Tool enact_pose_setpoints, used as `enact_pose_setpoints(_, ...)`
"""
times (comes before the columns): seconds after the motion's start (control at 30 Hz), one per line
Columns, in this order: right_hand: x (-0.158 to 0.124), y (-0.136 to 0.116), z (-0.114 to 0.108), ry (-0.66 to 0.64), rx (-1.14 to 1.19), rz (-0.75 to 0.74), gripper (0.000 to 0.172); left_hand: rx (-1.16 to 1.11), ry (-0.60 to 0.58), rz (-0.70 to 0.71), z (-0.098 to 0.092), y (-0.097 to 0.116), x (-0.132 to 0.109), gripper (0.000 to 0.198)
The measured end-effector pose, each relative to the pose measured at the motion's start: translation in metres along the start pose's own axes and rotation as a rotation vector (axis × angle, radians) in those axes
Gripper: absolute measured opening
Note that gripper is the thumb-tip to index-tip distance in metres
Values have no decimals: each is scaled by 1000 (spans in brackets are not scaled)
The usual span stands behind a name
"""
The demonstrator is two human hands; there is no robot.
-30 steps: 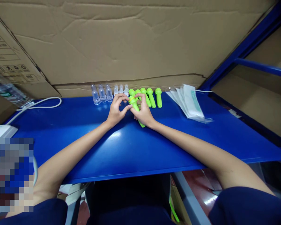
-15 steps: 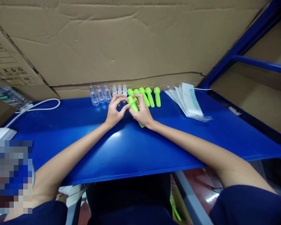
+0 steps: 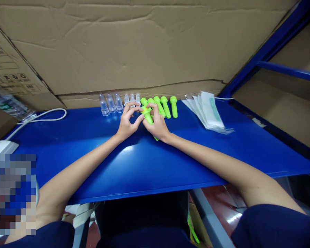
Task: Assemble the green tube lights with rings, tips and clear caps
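Between both hands is a bright green plastic piece with a long handle (image 3: 148, 119), its yellowish top end tilted up and to the left. My right hand (image 3: 157, 123) wraps round it, hiding much of the handle; a bit of green shows below the palm. My left hand (image 3: 129, 121) pinches at the yellowish end with thumb and fingertips. Just behind the hands, several similar green pieces (image 3: 165, 107) lie in a row. To their left stand three clear bottle-shaped pieces (image 3: 110, 103) and three smaller clear nipple-like tips (image 3: 132, 99), partly covered by my left hand.
On the right of the blue table (image 3: 134, 172) lies a fanned stack of white packets (image 3: 208, 110). A white cable (image 3: 51, 115) and a white device (image 3: 2, 148) are at the left, near a plastic bottle (image 3: 9, 103). A cardboard wall (image 3: 144, 48) stands behind.
Both hands stay at nearly the same place. The left fingertips have shifted slightly right against the yellowish end of the green piece.
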State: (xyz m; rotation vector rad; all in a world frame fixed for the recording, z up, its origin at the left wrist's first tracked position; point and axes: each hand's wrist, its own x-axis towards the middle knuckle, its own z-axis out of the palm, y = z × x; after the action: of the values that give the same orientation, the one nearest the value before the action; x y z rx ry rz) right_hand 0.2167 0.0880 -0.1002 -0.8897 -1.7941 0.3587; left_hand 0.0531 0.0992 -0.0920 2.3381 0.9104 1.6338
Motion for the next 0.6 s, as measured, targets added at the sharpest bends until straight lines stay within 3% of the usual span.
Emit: enact_pose_setpoints(0.6,-2,0,5,-17,-42,27,36,160,-53,-44,-2,8,-1,21)
